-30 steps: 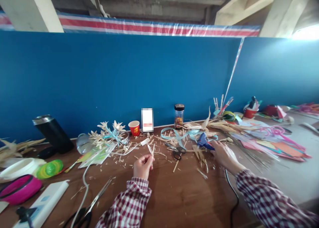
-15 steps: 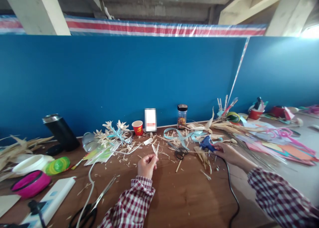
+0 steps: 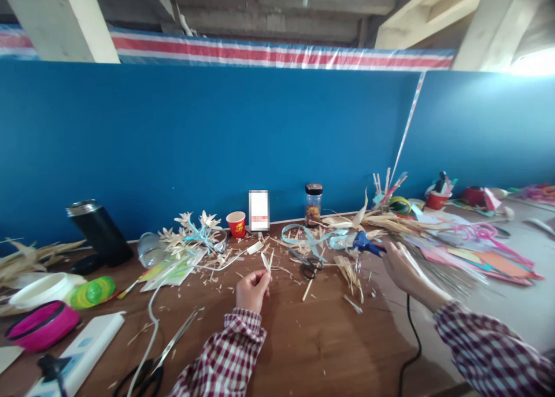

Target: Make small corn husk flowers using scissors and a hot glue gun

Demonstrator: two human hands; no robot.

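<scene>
My left hand is raised over the brown table and pinches a small forked piece of pale straw upright between its fingertips. My right hand is lifted to the right of it and grips a blue glue gun, which is off the table. The gun's black cord trails down towards the table's near edge. Straw scraps lie between the two hands.
Small black scissors lie among light blue ribbon. Large scissors, a black flask, a red cup, a jar, straw flowers and a pink bowl sit left and behind. Coloured paper covers the right.
My right hand has lifted the blue glue gun off the table and drawn it slightly right. My left hand keeps holding the straw piece in nearly the same place.
</scene>
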